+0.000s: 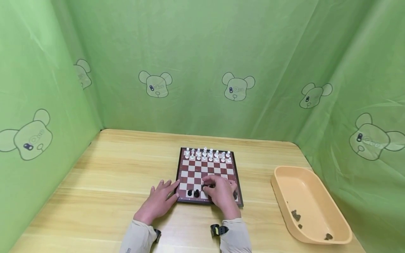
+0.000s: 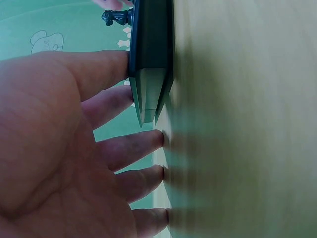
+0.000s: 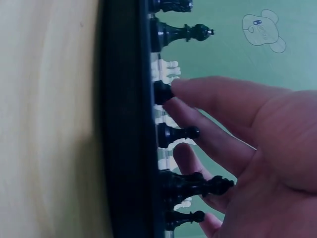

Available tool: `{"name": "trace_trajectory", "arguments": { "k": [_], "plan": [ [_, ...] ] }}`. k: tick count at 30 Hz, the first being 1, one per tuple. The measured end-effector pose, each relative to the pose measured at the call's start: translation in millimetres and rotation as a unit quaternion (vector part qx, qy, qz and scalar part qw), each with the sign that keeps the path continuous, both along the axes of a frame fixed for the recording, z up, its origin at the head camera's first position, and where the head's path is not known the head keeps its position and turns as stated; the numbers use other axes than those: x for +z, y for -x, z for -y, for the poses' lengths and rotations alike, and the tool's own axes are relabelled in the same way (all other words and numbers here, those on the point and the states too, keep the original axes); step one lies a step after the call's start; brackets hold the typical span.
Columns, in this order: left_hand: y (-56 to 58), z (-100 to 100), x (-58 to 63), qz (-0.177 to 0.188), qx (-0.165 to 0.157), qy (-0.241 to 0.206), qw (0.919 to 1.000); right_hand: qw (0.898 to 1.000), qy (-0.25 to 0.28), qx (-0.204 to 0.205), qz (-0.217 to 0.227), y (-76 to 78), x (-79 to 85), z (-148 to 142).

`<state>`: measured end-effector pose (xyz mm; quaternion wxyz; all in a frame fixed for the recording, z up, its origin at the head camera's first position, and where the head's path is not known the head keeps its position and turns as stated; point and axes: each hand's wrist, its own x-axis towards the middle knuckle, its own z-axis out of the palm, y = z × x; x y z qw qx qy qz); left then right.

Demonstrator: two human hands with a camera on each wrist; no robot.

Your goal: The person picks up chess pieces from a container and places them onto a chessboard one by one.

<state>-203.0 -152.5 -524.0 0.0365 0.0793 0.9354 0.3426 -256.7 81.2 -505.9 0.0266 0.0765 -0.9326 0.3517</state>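
A folding chessboard [image 1: 190, 174] with red and white squares lies on the table. My right hand [image 1: 219, 193] reaches over its near right part, thumb and index finger pinching a small black pawn [image 3: 162, 92] by its top, its base at the board surface. Other black pieces stand around these fingers, among them a pawn [image 3: 178, 133] and a bishop [image 3: 181, 32]. My left hand [image 1: 159, 201] rests at the board's left edge; thumb and index finger touch the side, the other fingertips are on the table. Two black pieces [image 1: 197, 193] stand close to it in the near row.
Two rows of white pieces [image 1: 204, 154] stand at the far side of the board. On the right of the table is an orange tray [image 1: 303, 182] with a few dark pieces [image 1: 295, 215] in it. Green curtains [image 1: 196, 112] surround the wooden table [image 1: 133, 154].
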Motion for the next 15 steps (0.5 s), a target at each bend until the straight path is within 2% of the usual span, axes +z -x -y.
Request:
{"name": "trace_trajectory", "arguments": {
  "k": [8,12,15],
  "plan": [
    [1.0,0,-0.1,0.000,-0.001,-0.001,1.0000,0.999,0.040,0.020,-0.017,-9.5,25.5,-15],
    [1.1,0,-0.8,0.001,-0.001,-0.002,1.0000,0.998,0.045,0.040,-0.027,-17.8,36.7,-35],
    [1.0,0,-1.1,0.002,0.001,-0.003,1.0000,0.998,0.038,0.040,-0.033,-25.0,44.9,-57]
  ]
}}
